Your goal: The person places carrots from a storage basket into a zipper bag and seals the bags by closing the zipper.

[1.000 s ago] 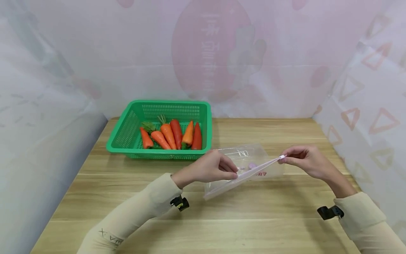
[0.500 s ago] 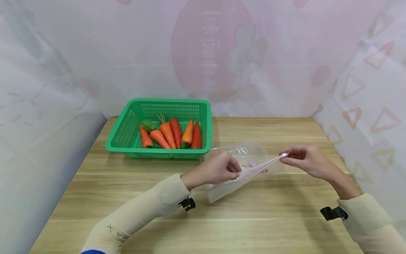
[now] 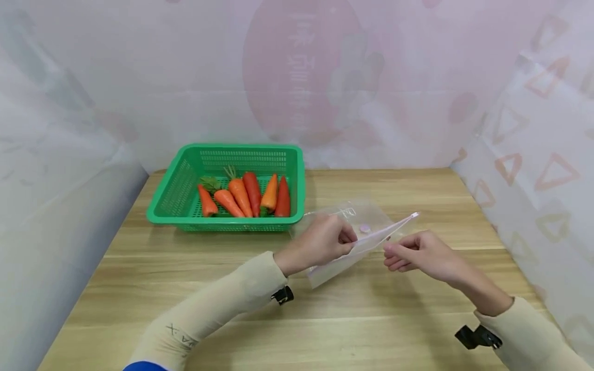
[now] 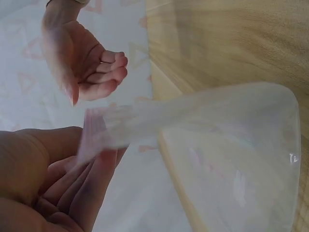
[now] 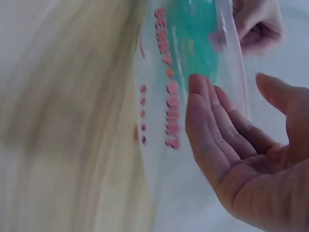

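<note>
A clear, slightly milky bag is showing a pale pink zip edge and pink lettering. It is sitting partly lifted off the counter, near the green basket of carrots. Wood is stretching along its near side and rightward toward the side wall. The long zip edge is slanting, its slider end pointing up and to the far right. Fingers of the left hand are pinching that edge; those of the right hand are hovering loose just beside the bag.
</note>
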The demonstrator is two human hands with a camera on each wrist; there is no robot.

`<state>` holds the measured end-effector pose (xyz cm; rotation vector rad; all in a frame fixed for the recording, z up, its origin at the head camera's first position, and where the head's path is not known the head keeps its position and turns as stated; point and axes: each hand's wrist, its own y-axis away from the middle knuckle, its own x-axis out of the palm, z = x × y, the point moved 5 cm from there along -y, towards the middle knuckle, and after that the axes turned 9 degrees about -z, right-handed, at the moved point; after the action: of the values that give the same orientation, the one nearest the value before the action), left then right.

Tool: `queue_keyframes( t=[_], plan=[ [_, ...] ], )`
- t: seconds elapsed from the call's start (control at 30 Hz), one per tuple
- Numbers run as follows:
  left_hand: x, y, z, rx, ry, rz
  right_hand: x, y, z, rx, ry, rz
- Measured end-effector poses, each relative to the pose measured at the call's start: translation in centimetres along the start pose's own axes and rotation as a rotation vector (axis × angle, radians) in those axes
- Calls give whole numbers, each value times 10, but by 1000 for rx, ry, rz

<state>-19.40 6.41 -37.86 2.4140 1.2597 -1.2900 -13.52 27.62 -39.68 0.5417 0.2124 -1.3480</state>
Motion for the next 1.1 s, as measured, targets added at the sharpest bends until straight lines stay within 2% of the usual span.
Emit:
queue_keyframes(
  t=[0.1,0.2,0.3,0.57,0.7,0.8,0.93,1.1],
  plan=[
    [2,2,-6,47,-36,-19,10,-3,-4,45,-72,-28],
    [4,4,-14,120,-90,-49,17,-4,-8,92,-144,-59],
    [4,5,-19,176,-140,-81,21,-3,-9,103,-193,-79],
    [-7,2,-19,229,-340,-214,29,0,-11,98,-254,-101],
    [-16,-3,-14,234,-460,-266,36,5,-14,61,-207,-95],
    [-22,-6,-11,259,-498,-306,41,9,-15,29,-141,-102],
    [-33,-10,-9,338,-484,-382,47,14,-18,1,-75,-104],
    [-43,-12,-6,418,-459,-488,56,17,-25,0,-52,-91]
  ],
)
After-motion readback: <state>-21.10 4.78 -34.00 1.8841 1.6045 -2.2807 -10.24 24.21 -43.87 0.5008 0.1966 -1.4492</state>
